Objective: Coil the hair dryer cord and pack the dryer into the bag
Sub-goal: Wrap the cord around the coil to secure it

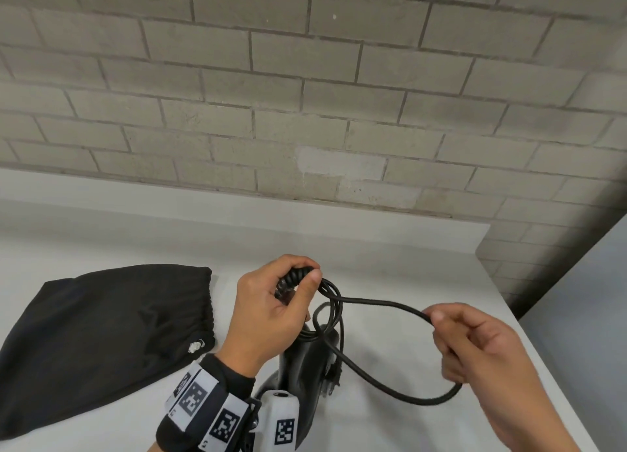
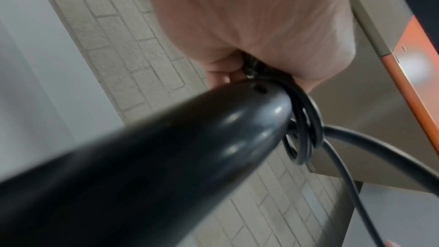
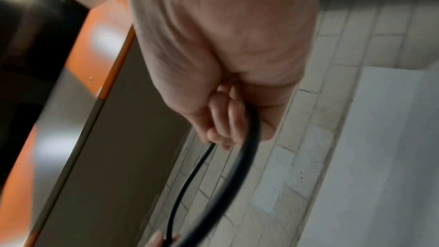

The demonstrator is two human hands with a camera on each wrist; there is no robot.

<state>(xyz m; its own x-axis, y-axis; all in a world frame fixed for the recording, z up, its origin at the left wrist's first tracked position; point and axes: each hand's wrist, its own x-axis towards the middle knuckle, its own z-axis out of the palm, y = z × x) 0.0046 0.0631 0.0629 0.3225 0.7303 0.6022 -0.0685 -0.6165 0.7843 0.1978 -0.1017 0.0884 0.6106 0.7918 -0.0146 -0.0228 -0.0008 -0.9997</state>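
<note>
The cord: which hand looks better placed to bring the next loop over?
Probably the right hand: it pinches the free cord, while the left hand already grips the gathered loops above the dryer.

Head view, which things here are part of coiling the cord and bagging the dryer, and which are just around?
Part of the job:
- cord, held by left hand and right hand
- hair dryer, under the left hand
- black bag, lying flat on the left

Just around:
- white counter
- brick wall

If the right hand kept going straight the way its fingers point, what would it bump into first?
Probably the left hand gripping the coiled cord; the right hand points leftward along it, though depth is unclear.
</note>
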